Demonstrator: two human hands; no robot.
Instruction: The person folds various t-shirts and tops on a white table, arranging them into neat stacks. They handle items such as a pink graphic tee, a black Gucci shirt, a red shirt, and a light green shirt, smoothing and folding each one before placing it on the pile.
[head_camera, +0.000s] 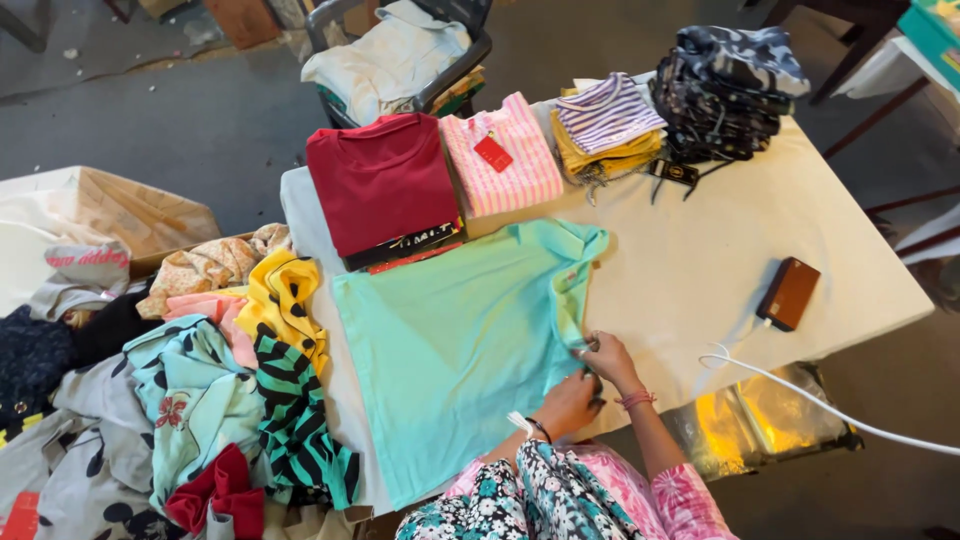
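Grey floor surrounds a white tabletop (700, 260). Spread across its near left lies a turquoise shirt (460, 340), with a heap of loose clothes (200, 390) left of it. Folded stacks line the far edge: maroon (380, 180), pink striped (505, 150), dark patterned (725, 90). Both hands, left (568, 402) and right (608, 360), pinch the shirt's near right edge. A brown phone (789, 293) lies right.

A spread shirt (455, 345) lies flat on the worktop (700, 250), with both hands (590, 380) at its right edge. Behind it four folded stacks (500, 160) sit in a row. To the right lies a phone (788, 293), its cable (830, 400) trailing off the edge. A heap of loose clothes (210, 380) lies left of the worktop.
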